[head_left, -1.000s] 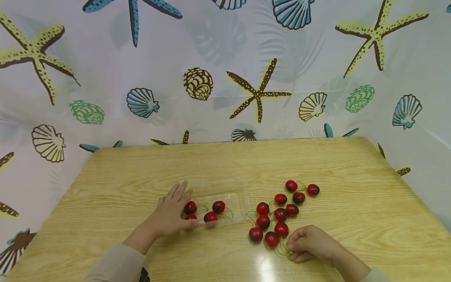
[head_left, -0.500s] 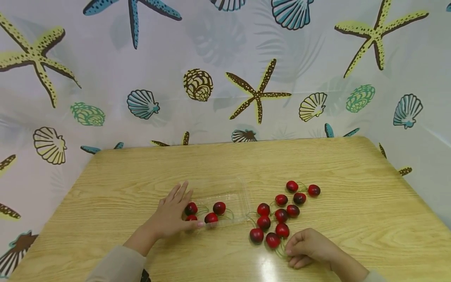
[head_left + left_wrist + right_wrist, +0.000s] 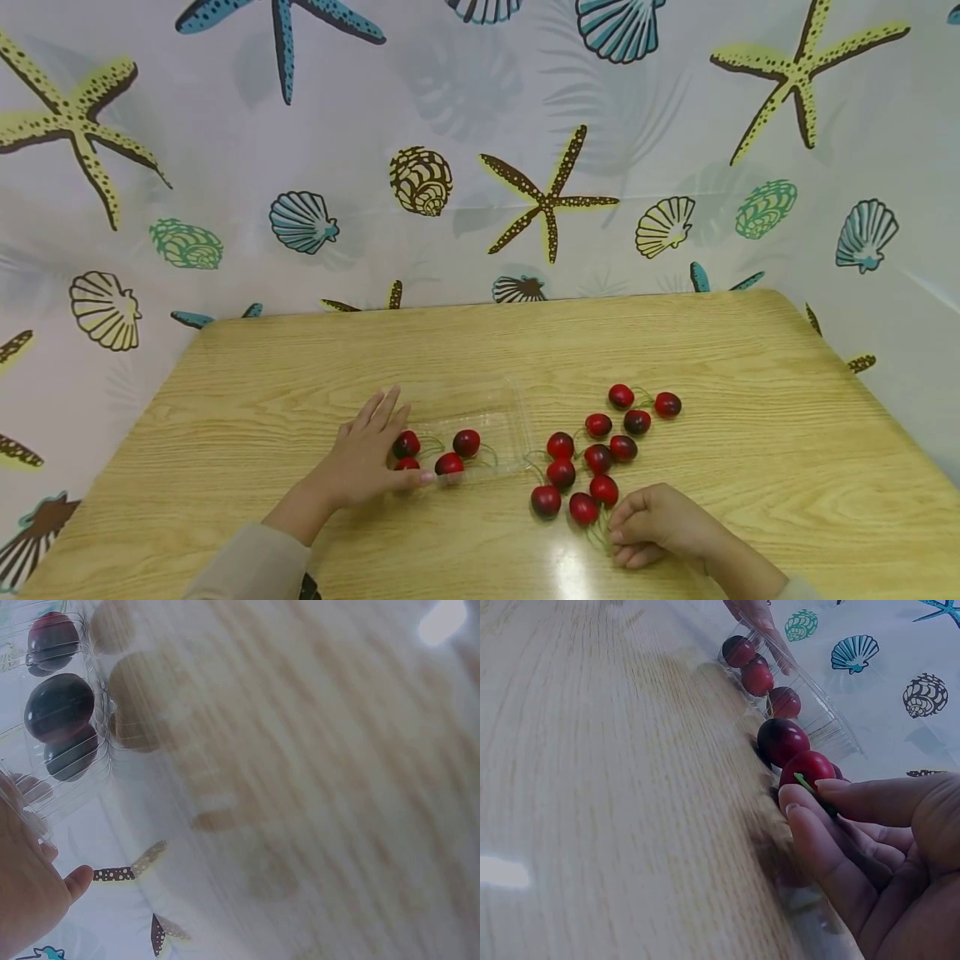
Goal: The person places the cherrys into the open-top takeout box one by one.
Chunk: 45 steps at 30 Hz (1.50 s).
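Observation:
A clear plastic box point(image 3: 480, 417) holds several dark red cherries point(image 3: 467, 443) with green stems. My left hand point(image 3: 367, 458) rests at its left end, fingers straight and spread, thumb along the near wall. In the left wrist view, part of that hand point(image 3: 30, 877) shows beside the box wall. To the right of the box, several more cherries point(image 3: 597, 458) lie loose on the table. My right hand point(image 3: 660, 529) pinches a green stem point(image 3: 810, 790) between thumb and fingertips, at the near end of this group. Two joined cherries point(image 3: 592, 500) lie just left of these fingers.
The wooden table point(image 3: 300, 358) spreads beneath everything. Behind it and along the sides hangs a white cloth point(image 3: 465, 242) printed with starfish and shells. The nearest loose cherries lie close to the box's right end.
My right hand has come slightly nearer the front edge, still at the stems. The pair of cherries beside it has shifted a little to the right. My left hand stays on the box.

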Each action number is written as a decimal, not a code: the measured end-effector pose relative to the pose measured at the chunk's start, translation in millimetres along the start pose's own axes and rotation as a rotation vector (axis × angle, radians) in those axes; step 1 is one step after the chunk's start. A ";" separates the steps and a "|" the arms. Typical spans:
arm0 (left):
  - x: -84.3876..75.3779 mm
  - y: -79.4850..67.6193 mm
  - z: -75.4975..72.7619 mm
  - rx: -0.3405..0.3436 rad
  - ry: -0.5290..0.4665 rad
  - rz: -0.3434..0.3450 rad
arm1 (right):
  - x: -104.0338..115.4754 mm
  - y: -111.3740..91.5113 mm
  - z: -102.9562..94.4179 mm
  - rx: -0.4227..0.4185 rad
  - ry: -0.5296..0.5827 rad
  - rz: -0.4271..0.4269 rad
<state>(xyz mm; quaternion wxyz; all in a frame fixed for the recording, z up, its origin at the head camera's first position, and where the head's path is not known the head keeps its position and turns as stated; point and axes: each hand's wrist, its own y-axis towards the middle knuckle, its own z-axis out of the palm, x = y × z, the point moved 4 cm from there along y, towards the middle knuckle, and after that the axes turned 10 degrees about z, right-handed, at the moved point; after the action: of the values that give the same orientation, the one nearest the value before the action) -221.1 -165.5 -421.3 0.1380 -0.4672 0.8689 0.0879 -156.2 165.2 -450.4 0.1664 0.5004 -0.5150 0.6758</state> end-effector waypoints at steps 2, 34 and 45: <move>-0.1 -0.1 -0.1 0.003 -0.002 -0.001 | 1.1 -0.7 0.1 -0.002 0.010 -0.001; 0.7 0.2 -0.3 0.014 0.007 -0.006 | 30.3 -9.9 -1.8 -0.018 0.035 -0.106; -0.2 -0.2 -1.2 0.012 0.000 -0.002 | 50.7 -5.8 6.2 -0.009 0.045 -0.178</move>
<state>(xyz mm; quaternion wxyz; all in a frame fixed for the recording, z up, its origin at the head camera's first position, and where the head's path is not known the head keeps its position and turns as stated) -221.1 -165.8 -420.1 0.1411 -0.4673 0.8689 0.0824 -171.3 147.5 -404.5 0.2395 0.5279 -0.4679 0.6671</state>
